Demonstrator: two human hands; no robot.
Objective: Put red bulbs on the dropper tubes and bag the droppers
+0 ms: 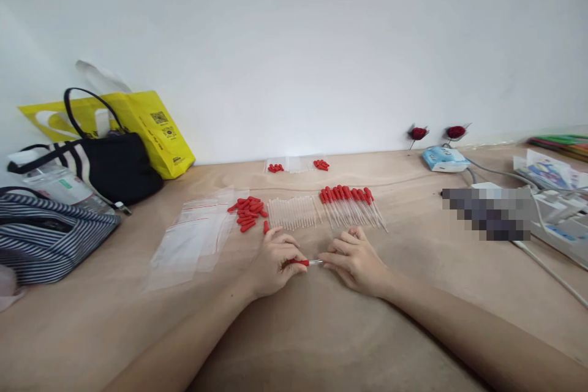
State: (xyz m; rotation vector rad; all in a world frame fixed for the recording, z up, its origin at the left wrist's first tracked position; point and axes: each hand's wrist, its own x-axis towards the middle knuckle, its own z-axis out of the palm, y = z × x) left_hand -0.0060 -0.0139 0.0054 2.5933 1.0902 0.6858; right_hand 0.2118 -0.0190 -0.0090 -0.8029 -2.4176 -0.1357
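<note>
My left hand [274,260] pinches the red rubber bulb [299,262] of a small dropper, and my right hand [354,258] pinches its clear tube [316,263]; both hands rest on the tan table. Just beyond them lie a pile of loose red bulbs [248,213], a row of bare clear tubes [293,212] and a row of droppers with red bulbs fitted [351,205].
Clear zip bags [193,239] lie to the left. Two small bags with red bulbs [297,165] sit by the wall. A striped bag [46,236], black handbag [114,165] and yellow bag [151,125] crowd the left; a tissue pack [444,158], cables and boxes [551,202] the right.
</note>
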